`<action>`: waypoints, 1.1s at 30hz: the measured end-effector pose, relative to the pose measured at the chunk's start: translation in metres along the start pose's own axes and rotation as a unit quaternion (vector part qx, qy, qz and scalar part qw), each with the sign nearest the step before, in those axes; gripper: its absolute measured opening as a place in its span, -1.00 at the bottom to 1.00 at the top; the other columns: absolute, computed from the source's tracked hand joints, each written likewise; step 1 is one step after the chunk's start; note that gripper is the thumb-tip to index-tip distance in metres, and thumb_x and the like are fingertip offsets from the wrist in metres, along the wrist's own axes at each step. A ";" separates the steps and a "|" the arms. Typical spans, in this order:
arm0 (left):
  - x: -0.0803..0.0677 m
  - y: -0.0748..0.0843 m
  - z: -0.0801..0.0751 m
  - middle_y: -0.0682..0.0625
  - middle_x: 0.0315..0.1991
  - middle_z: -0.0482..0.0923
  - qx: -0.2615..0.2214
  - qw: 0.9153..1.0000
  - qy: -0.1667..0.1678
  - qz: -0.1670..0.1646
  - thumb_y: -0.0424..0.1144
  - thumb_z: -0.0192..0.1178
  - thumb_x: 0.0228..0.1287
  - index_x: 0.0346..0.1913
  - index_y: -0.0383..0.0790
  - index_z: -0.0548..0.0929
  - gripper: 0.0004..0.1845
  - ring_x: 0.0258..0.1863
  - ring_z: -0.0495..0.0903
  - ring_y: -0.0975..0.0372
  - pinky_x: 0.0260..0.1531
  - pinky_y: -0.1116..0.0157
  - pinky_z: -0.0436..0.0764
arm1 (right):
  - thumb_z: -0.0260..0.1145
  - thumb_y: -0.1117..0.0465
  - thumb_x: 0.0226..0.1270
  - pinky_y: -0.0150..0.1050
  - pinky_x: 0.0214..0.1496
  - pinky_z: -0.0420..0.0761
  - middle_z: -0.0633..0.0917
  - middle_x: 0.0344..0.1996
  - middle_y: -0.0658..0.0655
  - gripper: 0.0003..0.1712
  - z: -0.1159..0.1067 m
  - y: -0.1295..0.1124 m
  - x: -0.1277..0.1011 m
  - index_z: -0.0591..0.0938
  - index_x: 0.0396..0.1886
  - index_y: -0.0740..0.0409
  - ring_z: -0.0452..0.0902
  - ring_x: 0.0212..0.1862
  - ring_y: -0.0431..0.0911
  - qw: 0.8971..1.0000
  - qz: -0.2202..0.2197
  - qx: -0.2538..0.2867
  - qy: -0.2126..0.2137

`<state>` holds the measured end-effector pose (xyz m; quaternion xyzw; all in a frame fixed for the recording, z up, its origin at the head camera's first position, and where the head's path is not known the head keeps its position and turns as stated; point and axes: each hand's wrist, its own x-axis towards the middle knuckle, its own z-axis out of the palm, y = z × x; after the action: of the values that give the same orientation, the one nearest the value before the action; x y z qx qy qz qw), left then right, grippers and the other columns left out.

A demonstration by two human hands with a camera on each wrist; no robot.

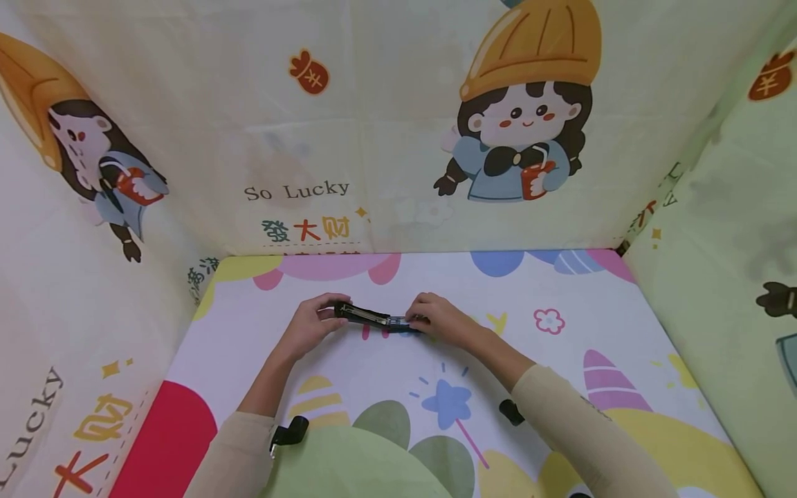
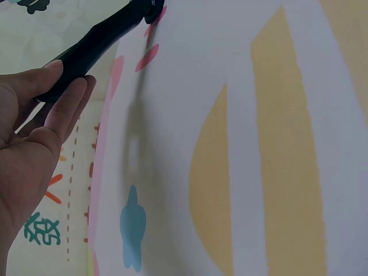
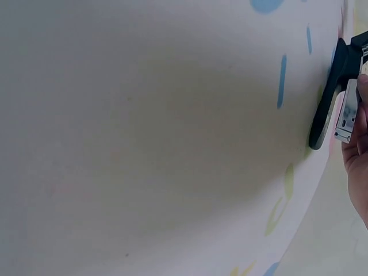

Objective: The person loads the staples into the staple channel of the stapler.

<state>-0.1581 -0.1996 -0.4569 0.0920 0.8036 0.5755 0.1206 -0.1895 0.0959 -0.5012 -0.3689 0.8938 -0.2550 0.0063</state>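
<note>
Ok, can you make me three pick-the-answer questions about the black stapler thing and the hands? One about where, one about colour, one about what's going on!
1. Where is the stapler?
A. Between the two hands, above the table
B. Lying by the right edge of the table
C. Hanging on the back wall

2. What colour is its body?
A. Red
B. Black
C. Yellow

3. What are the hands doing?
A. Both lie flat on the table
B. Only one touches the stapler
C. The left hand and right hand each hold an end

Answers:
1 A, the head view shows it spanning between both hands.
2 B, all three views show a black body, with a silvery metal part inside.
3 C, fingers curl round both ends.
</note>
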 end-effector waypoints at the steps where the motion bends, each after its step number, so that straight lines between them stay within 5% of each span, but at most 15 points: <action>1: 0.000 0.000 0.000 -0.16 0.10 0.46 0.002 1.000 0.001 0.000 -0.48 0.24 0.07 0.05 -0.15 0.54 -0.56 0.03 0.52 -0.05 -0.22 0.42 0.60 | 0.33 0.14 0.15 -0.38 -0.12 0.51 0.57 -0.27 -0.12 -0.85 0.000 0.000 0.000 0.67 -0.25 -0.08 0.42 -0.20 -0.28 1.000 0.004 0.001 -0.001; 16: 0.000 -0.002 0.000 -0.17 0.10 0.44 -0.009 1.000 -0.003 0.001 -0.50 0.24 0.06 0.11 -0.30 0.49 -0.52 0.03 0.53 -0.05 -0.24 0.43 0.60 | 0.34 0.14 0.14 -0.37 -0.13 0.51 0.56 -0.27 -0.11 -0.86 0.005 0.004 -0.002 0.68 -0.26 -0.09 0.40 -0.20 -0.28 1.000 0.007 0.005 0.011; 33: 0.000 0.000 0.000 -0.17 0.11 0.45 0.001 1.000 0.001 -0.002 -0.49 0.24 0.07 0.05 -0.13 0.54 -0.56 0.04 0.53 -0.03 -0.22 0.44 0.59 | 0.33 0.18 0.15 -0.35 -0.12 0.45 0.55 -0.23 -0.06 -0.75 0.006 0.002 -0.001 0.67 -0.14 -0.13 0.37 -0.15 -0.21 0.999 -0.045 -0.017 0.009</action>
<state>-0.1584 -0.1996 -0.4569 0.0897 0.8043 0.5748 0.1210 -0.1893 0.0950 -0.5079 -0.4068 0.8803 -0.2434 -0.0198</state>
